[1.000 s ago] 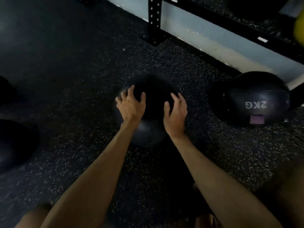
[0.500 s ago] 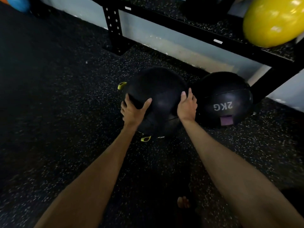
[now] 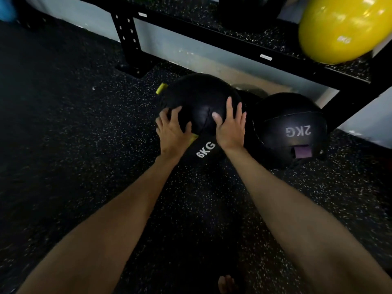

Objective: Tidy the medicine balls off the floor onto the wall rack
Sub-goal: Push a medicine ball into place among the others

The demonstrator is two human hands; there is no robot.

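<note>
Between my two hands is a black medicine ball [image 3: 199, 102] marked 6KG, with small yellow tabs, just above the speckled floor in front of the black wall rack [image 3: 233, 42]. My left hand [image 3: 171, 132] grips its near left side, fingers and thumb curved onto it. My right hand [image 3: 230, 128] presses flat on its near right side, fingers straight and spread. A second black ball [image 3: 290, 124] marked 2KG, with a purple tab, lies on the floor just to the right, close to my right hand.
On the rack's low shelf sit a yellow ball [image 3: 339, 28] at the right and a dark ball [image 3: 248, 9] behind it. The rack's upright post [image 3: 127, 39] stands left of the held ball. A blue ball [image 3: 6, 9] shows far left. My toes [image 3: 227, 283] are at the bottom edge.
Both hands took the 6KG ball off the floor and brought it closer to the rack, beside the 2KG ball. It has turned, so its 6KG mark now faces me.
</note>
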